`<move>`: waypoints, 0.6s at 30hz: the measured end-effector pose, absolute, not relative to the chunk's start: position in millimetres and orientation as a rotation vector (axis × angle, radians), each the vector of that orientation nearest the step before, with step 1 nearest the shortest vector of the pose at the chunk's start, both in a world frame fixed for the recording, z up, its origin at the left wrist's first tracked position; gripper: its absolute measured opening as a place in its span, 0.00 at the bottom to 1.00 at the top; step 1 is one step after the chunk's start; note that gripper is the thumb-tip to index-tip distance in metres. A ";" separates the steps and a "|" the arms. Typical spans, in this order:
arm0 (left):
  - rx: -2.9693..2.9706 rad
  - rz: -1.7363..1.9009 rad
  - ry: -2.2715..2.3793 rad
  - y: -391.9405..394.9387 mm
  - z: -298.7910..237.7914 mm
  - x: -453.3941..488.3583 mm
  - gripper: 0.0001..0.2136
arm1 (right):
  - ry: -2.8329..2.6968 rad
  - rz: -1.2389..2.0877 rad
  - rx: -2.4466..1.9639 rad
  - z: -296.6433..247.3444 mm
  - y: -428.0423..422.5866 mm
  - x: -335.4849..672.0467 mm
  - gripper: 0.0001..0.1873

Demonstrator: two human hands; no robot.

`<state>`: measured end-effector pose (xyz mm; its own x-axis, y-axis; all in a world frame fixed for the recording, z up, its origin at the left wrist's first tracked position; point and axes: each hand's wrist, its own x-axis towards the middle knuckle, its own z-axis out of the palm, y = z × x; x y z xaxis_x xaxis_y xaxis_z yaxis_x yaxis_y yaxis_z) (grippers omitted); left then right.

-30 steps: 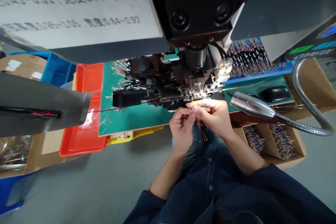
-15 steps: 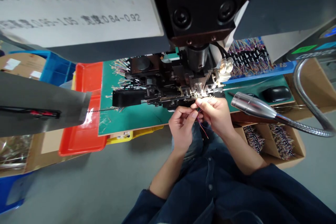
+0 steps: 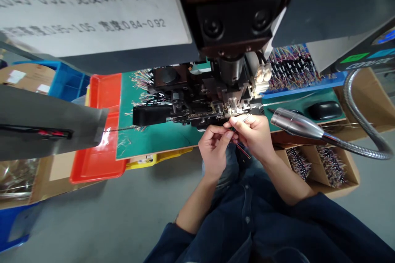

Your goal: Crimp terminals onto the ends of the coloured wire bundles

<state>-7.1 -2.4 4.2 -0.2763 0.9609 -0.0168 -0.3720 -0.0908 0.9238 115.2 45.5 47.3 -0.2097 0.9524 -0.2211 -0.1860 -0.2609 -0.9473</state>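
Observation:
Both hands meet just below the lit jaw of a black crimping machine [image 3: 200, 102]. My left hand [image 3: 213, 148] is curled, its fingertips pinching thin coloured wires [image 3: 242, 151]. My right hand [image 3: 254, 133] is closed on the same small bundle and holds its ends up against the machine's bright working point [image 3: 236, 111]. Red and dark strands hang down between the two palms. The wire tips themselves are hidden by my fingers.
The machine stands on a green mat [image 3: 148, 137]. A red tray [image 3: 103, 131] lies to its left, with blue bins [image 3: 66, 80] beyond. A metal gooseneck lamp [image 3: 296, 124] points in from the right. Cardboard boxes of wired parts [image 3: 321, 164] sit lower right; a black mouse [image 3: 324, 109] lies behind.
Both hands have moved slightly up toward the machine's jaw, bringing the wire ends closer to the lit point. The yellow strand seen sticking up earlier is no longer visible.

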 end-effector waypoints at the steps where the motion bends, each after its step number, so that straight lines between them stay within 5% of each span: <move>1: 0.793 1.607 1.068 -2.6 3.8 -6.7 0.12 | -1.085 1.615 -1.114 47.9 45.4 116.4 0.21; 10: 0.794 1.689 1.073 -8.6 13.7 -0.3 0.15 | -1.244 1.432 -1.085 24.7 17.2 158.9 0.24; 18: 0.811 1.604 1.097 -26.0 7.6 16.3 0.14 | -1.495 1.292 -1.067 -16.5 -40.9 153.1 0.15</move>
